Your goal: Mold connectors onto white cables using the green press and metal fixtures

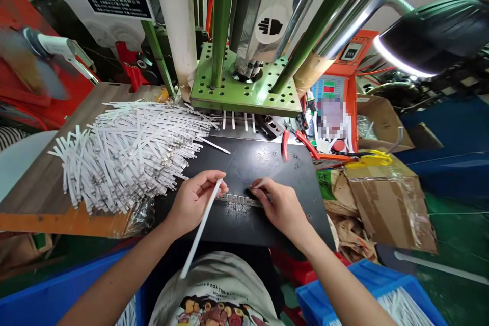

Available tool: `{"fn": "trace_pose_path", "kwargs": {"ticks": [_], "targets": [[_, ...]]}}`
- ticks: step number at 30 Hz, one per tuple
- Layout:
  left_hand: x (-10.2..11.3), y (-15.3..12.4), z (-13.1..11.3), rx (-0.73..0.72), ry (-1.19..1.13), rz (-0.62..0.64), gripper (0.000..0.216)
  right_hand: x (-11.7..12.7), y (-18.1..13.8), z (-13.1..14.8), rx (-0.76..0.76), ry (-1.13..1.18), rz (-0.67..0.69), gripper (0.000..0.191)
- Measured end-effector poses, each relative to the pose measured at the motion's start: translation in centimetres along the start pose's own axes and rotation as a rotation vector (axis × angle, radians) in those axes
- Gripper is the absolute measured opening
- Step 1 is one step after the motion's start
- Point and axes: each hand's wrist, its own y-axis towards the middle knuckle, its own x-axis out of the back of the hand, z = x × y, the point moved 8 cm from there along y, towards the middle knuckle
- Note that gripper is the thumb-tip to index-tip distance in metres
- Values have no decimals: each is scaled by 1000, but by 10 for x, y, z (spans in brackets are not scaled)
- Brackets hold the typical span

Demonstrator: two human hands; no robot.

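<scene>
My left hand [193, 201] pinches a long, narrow white strip [200, 237] near its upper end; the strip slants down toward my shirt. My right hand [280, 204] is closed in a pinch over the black work plate [298, 219], with part of a blurred whitish strip [263, 182] showing at its fingers. A thin slotted metal piece [240, 199] lies between the hands, close to the fingertips of both. Small shiny bits [236, 210] are scattered just in front of it. Left of my hands, a big heap of similar white strips [130, 158] is piled up.
A green press plate [244, 92] stands over the far edge, with several white strips beneath it. Red-handled pliers [301, 142] lie at the back right, beside an orange control box [357, 97]. Blue bins [367, 285] with strips flank me. A lit lamp [428, 35] hangs right.
</scene>
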Motion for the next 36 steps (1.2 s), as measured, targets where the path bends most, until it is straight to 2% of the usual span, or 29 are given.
{"fn": "trace_pose_path", "kwargs": {"ticks": [3,6,9,14,17,19,22,24,27,30,33,36], "targets": [[-10,-4,2,-127,295,-44,13,0,-25,7,104,193,-143,11],[-28,-7,-3,-271,495,26,11,-6,-31,16,181,169,-178,11],[-36,-7,-5,-309,581,84,12,-10,-30,20,233,141,-190,11],[-47,-8,-11,-377,754,177,17,-18,-30,21,290,119,-133,15],[-52,-10,-8,-397,820,203,20,-9,-29,22,325,141,-142,15],[-52,-11,-6,-402,827,238,18,-5,-21,20,323,158,-33,19],[-41,-12,-6,-414,877,283,16,-9,2,20,297,129,259,31],[-21,-11,-9,-389,1036,248,23,-11,28,20,253,-3,323,30],[13,-6,-10,-292,1395,178,24,-17,79,22,135,-253,250,20],[30,-3,-7,-242,1576,216,22,-26,120,31,46,-320,180,21],[27,-1,-7,-286,1515,241,21,-29,131,31,-13,-326,159,22],[13,0,-16,-363,1231,216,20,-23,108,19,-35,-349,191,21]]}}
